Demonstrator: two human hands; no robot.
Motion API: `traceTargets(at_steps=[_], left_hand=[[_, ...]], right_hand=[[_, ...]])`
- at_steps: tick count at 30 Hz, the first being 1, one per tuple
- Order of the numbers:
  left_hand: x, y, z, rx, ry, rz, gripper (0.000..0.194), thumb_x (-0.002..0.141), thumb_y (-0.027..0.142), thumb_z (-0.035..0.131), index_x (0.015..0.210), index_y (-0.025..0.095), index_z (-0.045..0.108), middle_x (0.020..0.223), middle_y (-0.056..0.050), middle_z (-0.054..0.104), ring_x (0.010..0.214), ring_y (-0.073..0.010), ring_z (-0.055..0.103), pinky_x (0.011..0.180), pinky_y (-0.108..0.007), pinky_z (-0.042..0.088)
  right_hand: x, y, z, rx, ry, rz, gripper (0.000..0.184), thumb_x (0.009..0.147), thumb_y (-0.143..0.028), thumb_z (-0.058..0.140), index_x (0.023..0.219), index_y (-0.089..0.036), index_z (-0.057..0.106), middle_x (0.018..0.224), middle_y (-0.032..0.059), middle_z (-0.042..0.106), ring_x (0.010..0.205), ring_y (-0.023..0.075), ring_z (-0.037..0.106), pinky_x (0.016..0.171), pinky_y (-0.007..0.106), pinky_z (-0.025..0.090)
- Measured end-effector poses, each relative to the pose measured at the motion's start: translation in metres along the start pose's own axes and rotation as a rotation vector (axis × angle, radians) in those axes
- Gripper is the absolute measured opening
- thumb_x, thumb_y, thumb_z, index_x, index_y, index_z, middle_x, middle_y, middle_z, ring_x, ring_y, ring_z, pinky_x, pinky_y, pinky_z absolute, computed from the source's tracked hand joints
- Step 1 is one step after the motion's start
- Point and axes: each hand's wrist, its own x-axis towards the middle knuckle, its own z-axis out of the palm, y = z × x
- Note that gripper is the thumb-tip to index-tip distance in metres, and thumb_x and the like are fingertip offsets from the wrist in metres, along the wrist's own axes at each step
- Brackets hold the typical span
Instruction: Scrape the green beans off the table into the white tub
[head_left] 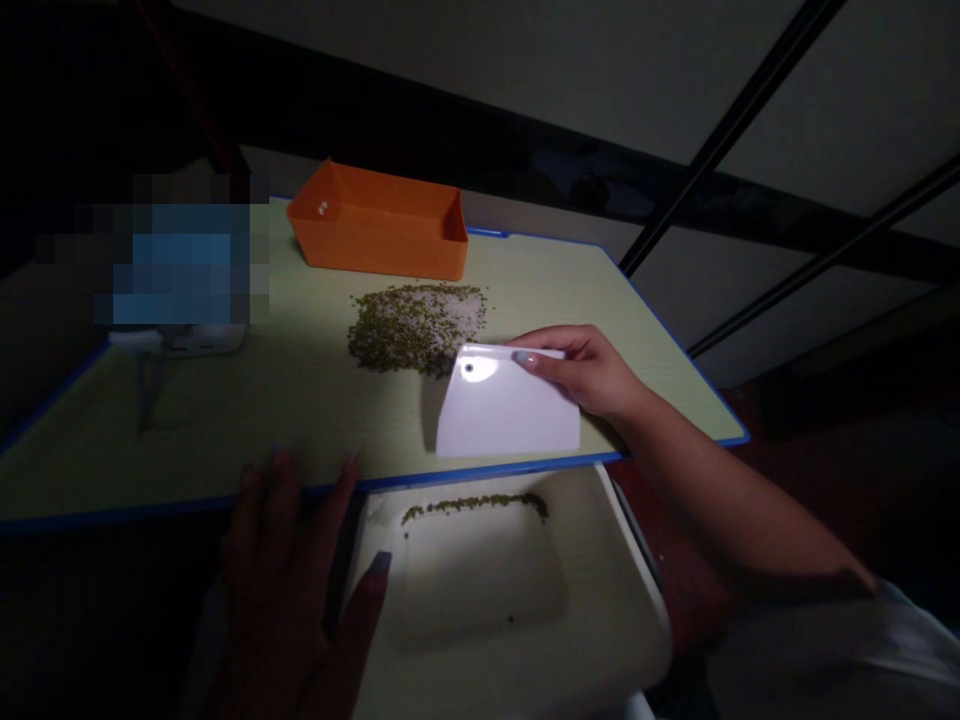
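My right hand (592, 370) pinches the top edge of a white plastic scraper (514, 410) between thumb and fingers. The scraper stands tilted on the table near its front edge. Just beyond it spreads a pile of mixed grains (416, 325), small green ones with whitish ones among them. Below the table edge is a white bin (480, 580), with a line of green grains along its far inner side. In shadow at the lower left, my left hand (292, 580) has its fingers spread by the table edge. Its thumb reaches over the bin's left side.
An orange open box (382, 235) stands at the back of the pale table (300, 410), which has a blue rim. At the left are a blurred-out blue patch (184, 265) and a white object (206, 340) that I cannot make out. Pale panels (840, 140) rise behind.
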Motion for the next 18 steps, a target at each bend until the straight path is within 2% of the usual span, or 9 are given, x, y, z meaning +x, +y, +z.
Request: traceTargets(at_steps=[4, 7, 14, 18], left_hand=[[0.002, 0.006, -0.001, 0.009, 0.009, -0.02, 0.064, 0.101, 0.044, 0.036, 0.155, 0.064, 0.009, 0.178, 0.019, -0.005, 0.168, -0.0257, -0.001, 0.133, -0.075, 0.015], [0.001, 0.014, -0.002, -0.016, -0.01, -0.06, 0.063, 0.102, 0.043, 0.035, 0.155, 0.063, 0.009, 0.179, 0.015, -0.003, 0.168, -0.0248, -0.001, 0.132, -0.076, 0.017], [-0.001, 0.014, -0.002, 0.001, 0.004, -0.026, 0.066, 0.101, 0.037, 0.037, 0.158, 0.056, 0.01, 0.18, 0.004, 0.0, 0.167, -0.0313, -0.001, 0.129, -0.082, 0.018], [0.0, 0.011, -0.002, 0.006, 0.016, -0.027, 0.067, 0.1, 0.038, 0.039, 0.157, 0.06, 0.01, 0.18, 0.008, 0.0, 0.167, -0.0319, 0.002, 0.13, -0.082, 0.019]], right_hand=[[-0.002, 0.001, -0.001, 0.026, 0.168, 0.005, 0.042, 0.065, -0.054, 0.094, 0.09, -0.021, 0.087, 0.079, 0.0035, 0.08, 0.059, 0.011, 0.061, 0.053, 0.023, 0.044], [-0.005, 0.0, -0.004, 0.005, 0.24, 0.034, 0.042, 0.063, -0.053, 0.094, 0.088, -0.02, 0.087, 0.074, 0.0038, 0.077, 0.056, 0.0114, 0.059, 0.051, 0.023, 0.043], [-0.008, -0.002, -0.007, -0.022, 0.27, 0.024, 0.038, 0.065, -0.047, 0.093, 0.088, -0.019, 0.087, 0.076, 0.0056, 0.078, 0.057, 0.0117, 0.06, 0.052, 0.024, 0.043], [-0.006, -0.001, -0.005, -0.071, 0.224, 0.022, 0.039, 0.069, -0.048, 0.091, 0.094, -0.017, 0.087, 0.081, 0.0073, 0.08, 0.059, 0.0116, 0.059, 0.051, 0.023, 0.041]])
